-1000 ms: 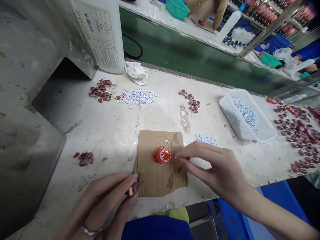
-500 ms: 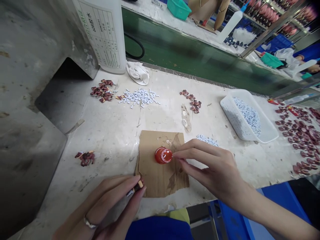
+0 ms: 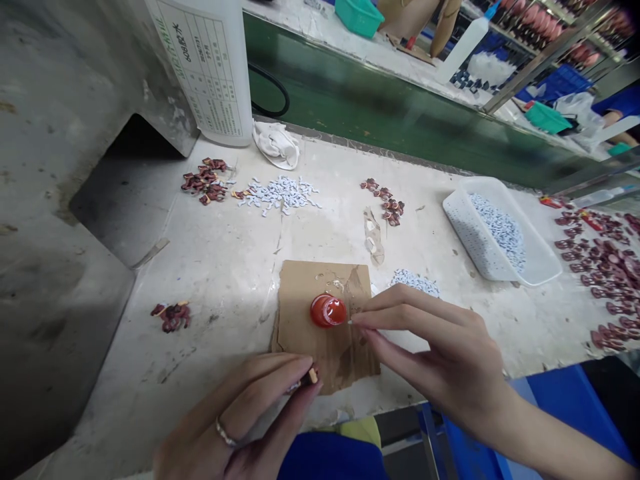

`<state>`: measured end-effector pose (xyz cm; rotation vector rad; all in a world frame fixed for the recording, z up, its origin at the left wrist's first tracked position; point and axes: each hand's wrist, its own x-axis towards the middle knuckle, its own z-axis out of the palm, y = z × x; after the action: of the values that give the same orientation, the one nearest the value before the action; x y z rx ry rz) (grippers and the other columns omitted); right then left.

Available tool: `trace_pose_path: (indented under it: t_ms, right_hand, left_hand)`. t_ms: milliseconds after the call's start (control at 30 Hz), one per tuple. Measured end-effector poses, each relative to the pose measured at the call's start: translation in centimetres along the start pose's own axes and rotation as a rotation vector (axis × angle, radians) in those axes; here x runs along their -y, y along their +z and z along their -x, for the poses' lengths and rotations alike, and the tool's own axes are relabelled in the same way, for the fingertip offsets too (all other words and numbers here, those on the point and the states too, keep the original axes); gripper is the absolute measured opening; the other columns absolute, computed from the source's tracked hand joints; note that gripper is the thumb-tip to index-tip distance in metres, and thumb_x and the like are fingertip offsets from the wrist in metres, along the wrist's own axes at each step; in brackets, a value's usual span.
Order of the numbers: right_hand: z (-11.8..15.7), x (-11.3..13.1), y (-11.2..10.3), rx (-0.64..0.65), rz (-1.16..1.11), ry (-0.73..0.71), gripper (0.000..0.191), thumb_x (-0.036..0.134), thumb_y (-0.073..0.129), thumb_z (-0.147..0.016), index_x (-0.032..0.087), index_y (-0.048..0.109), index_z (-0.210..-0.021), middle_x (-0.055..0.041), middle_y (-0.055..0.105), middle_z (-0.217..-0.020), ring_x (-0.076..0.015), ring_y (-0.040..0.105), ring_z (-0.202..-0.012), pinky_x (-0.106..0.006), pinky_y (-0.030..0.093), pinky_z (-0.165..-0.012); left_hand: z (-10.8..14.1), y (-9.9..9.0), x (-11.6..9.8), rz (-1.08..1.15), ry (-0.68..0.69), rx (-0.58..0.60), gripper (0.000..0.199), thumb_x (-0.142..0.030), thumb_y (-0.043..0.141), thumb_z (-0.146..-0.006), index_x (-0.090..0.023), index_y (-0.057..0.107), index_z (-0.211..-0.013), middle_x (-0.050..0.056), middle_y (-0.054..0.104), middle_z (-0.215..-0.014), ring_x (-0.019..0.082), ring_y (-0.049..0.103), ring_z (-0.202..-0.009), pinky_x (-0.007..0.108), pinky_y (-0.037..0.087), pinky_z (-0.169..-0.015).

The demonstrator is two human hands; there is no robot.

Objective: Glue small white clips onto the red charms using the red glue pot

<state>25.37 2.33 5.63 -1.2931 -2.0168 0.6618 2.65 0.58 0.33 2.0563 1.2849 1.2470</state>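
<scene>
My left hand (image 3: 250,413) pinches a small dark-brown figurine (image 3: 312,376) with a pale yellow patch, over the near edge of the cardboard (image 3: 300,340). Most of the figurine is hidden by the fingers. My right hand (image 3: 435,340) is closed at the fingertips on a tiny whitish piece (image 3: 351,322), of which only a tip shows. That tip sits just right of a small red cup (image 3: 327,311) holding glossy liquid, apart from its rim. The cup is tilted on the cardboard.
Brown figurines lie in groups at the left (image 3: 173,316), at the back left (image 3: 205,180) and at the back (image 3: 384,200). Small pale-blue pieces form a pile (image 3: 283,193) and fill a white basket (image 3: 530,257). A large white bottle (image 3: 220,87) and metal housing (image 3: 45,200) stand left.
My left hand has moved right with the figurine, onto the cardboard's near edge. My right hand has drawn slightly right and down, away from the cup's rim.
</scene>
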Motion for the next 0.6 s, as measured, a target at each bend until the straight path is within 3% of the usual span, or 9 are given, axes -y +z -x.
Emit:
trace_pose_path:
  t_ms: [100,300,500,600]
  right_hand:
    - [0.5,0.7,0.7,0.006,-0.149,0.030,0.018,0.007,0.067,-0.096,0.020,0.072,-0.106,-0.0055,0.073,-0.101,-0.0169,0.072,-0.091,-0.026,0.061,-0.074]
    - [0.9,0.9,2.4,0.035,-0.340,0.041,0.018,0.006,0.068,-0.095,0.019,0.071,-0.106,-0.0054,0.073,-0.103,-0.0170,0.073,-0.094,-0.028,0.064,-0.083]
    - [0.9,0.9,2.3,0.099,-0.349,0.059,0.017,0.009,0.067,-0.098,0.020,0.071,-0.110,-0.0057,0.073,-0.105,-0.0170,0.072,-0.096,-0.028,0.064,-0.085]
    - [1.1,1.2,2.3,0.137,-0.235,-0.003,0.015,0.010,0.063,-0.101,0.015,0.070,-0.114,-0.0081,0.072,-0.107,-0.0156,0.072,-0.092,-0.024,0.063,-0.080]
  left_hand:
    - [-0.1,0.1,0.4,0.026,0.073,0.012,0.016,-0.019,0.071,-0.091,-0.023,0.070,-0.106,-0.010,0.076,-0.101,0.000,0.073,-0.082,0.000,0.052,-0.090]
    - [0.3,0.1,-0.2,-0.004,-0.062,0.017,0.011,-0.025,0.067,-0.096,-0.027,0.069,-0.106,-0.013,0.075,-0.104,-0.003,0.071,-0.087,-0.002,0.048,-0.095]
    - [0.4,0.1,-0.5,-0.069,-0.049,0.009,0.012,-0.029,0.069,-0.095,-0.029,0.069,-0.107,-0.013,0.075,-0.102,-0.003,0.070,-0.085,-0.001,0.048,-0.095]
    - [0.6,0.3,-0.6,-0.054,-0.066,0.011,0.014,-0.024,0.068,-0.095,-0.030,0.069,-0.107,-0.014,0.075,-0.102,-0.002,0.071,-0.085,0.001,0.051,-0.096]
